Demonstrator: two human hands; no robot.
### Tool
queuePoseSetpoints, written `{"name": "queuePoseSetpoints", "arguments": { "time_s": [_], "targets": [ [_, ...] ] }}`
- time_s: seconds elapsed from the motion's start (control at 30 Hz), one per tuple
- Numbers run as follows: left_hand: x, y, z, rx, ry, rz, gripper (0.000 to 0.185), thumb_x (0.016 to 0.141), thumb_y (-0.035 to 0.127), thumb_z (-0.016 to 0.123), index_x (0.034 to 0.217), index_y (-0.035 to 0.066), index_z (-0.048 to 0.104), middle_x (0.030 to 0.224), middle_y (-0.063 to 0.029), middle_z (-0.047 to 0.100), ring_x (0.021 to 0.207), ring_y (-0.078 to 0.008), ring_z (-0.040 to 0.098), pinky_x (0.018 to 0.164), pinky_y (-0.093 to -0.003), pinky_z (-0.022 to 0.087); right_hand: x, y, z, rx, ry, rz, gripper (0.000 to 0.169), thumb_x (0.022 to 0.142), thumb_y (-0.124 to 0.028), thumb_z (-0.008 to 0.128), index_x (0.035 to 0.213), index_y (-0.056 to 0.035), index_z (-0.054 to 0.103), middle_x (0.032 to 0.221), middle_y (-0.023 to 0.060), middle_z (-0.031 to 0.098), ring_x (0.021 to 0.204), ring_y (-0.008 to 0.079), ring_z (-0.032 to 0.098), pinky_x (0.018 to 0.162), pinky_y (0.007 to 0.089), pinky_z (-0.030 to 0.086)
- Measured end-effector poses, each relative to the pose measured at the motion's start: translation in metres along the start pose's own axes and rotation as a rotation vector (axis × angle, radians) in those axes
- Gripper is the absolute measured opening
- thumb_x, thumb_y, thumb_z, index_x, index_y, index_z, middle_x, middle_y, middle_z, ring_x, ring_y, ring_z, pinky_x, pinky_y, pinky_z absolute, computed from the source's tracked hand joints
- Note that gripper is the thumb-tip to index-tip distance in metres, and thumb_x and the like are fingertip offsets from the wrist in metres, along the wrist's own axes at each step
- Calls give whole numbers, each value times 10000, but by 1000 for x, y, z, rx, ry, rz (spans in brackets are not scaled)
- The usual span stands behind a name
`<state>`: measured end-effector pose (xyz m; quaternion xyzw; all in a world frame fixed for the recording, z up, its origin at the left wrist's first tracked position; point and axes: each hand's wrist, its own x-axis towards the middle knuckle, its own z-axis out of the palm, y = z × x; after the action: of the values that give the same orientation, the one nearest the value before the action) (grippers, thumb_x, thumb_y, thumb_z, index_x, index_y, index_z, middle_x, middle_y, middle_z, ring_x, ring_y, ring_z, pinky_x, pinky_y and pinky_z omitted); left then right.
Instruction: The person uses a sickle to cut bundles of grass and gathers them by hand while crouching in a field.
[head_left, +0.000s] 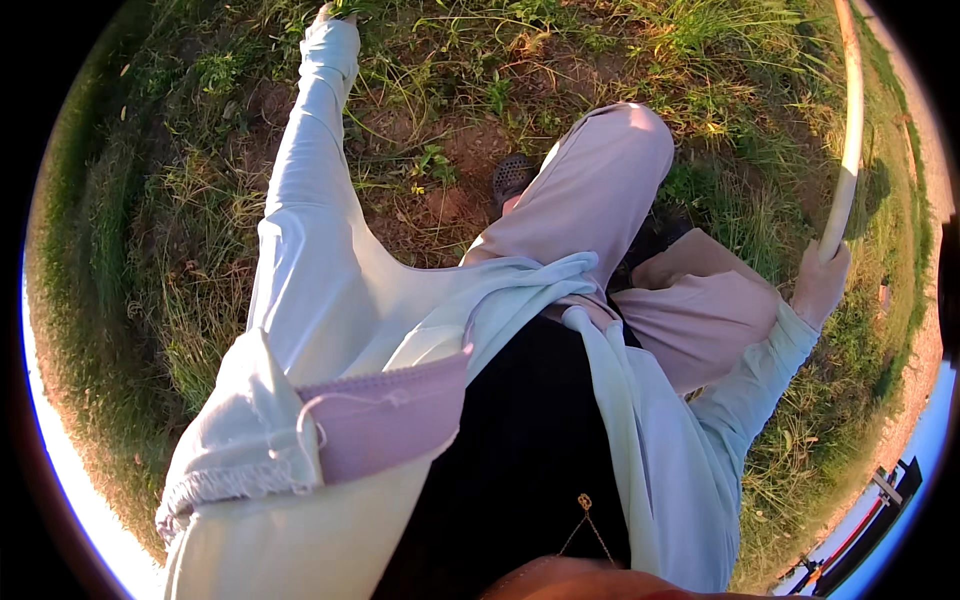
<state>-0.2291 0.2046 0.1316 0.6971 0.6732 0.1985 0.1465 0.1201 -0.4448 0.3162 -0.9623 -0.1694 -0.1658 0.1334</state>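
My right hand (821, 285) is closed around a smooth, pale wooden pole (853, 120), out at the right. From the fist the pole runs up past the top edge of the picture, so its far end is out of view. At the end of a stretched, light-sleeved arm, my left hand (327, 12) is at the very top edge among green grass blades (352, 7). Most of its fingers are cut off or covered, and whether they grip the grass cannot be told.
Grass and low weeds grow around a patch of bare reddish soil (469, 150). My raised knee (630, 142) and a folded leg (697, 315) are in front of me, with a dark perforated shoe (514, 176) beside them. A loose, pale open shirt (315, 300) hangs forward.
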Motion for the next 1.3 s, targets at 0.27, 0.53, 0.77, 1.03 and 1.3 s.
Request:
{"name": "queuePoseSetpoints", "arguments": {
  "time_s": [0.27, 0.53, 0.77, 1.03, 1.3],
  "targets": [
    [-97, 262, -24, -806, -54, 150, 468, 959, 425, 706, 1259, 67, 687, 1024, -103, 766, 834, -227, 711, 744, -376, 552, -57, 60, -37, 29, 67, 312, 451, 942, -287, 666, 1301, -30, 573, 1116, 211, 693, 1011, 392, 686, 903, 455, 517],
    [-224, 531, -42, 818, 120, 1168, 586, 954, 405, 701, 1393, 35, 589, 1133, -82, 745, 951, -234, 727, 758, -383, 596, -155, 174, -55, 192, 174, 728, 455, 909, -252, 682, 1253, 26, 573, 985, 163, 673, 825, 238, 640, 783, 390, 509],
    [-455, 662, -52, 354, 410, 1594, 301, 999, 268, 530, 1101, 146, 786, 1133, -41, 760, 1091, -217, 695, 920, -314, 508, -223, 246, -58, 278, 518, 997, 467, 872, -220, 706, 1243, 39, 591, 987, 133, 652, 818, 173, 604, 766, 341, 512],
    [-740, 665, 26, 250, -46, 2092, 334, 1023, 283, 501, 1149, 112, 758, 1153, -87, 753, 1095, -242, 705, 910, -332, 529, -253, 283, -59, 550, 776, 1184, 378, 904, -86, 699, 1232, 40, 558, 890, 35, 562, 691, 77, 502, 591, 242, 426],
    [-781, 502, 224, 685, -1209, 1934, 370, 1017, 326, 579, 1288, 88, 665, 1168, -72, 734, 1059, -212, 706, 865, -313, 577, -251, 297, -31, 573, 648, 1299, 371, 883, -98, 709, 1194, 34, 555, 902, 44, 542, 725, 103, 499, 637, 276, 452]
  ]
}}
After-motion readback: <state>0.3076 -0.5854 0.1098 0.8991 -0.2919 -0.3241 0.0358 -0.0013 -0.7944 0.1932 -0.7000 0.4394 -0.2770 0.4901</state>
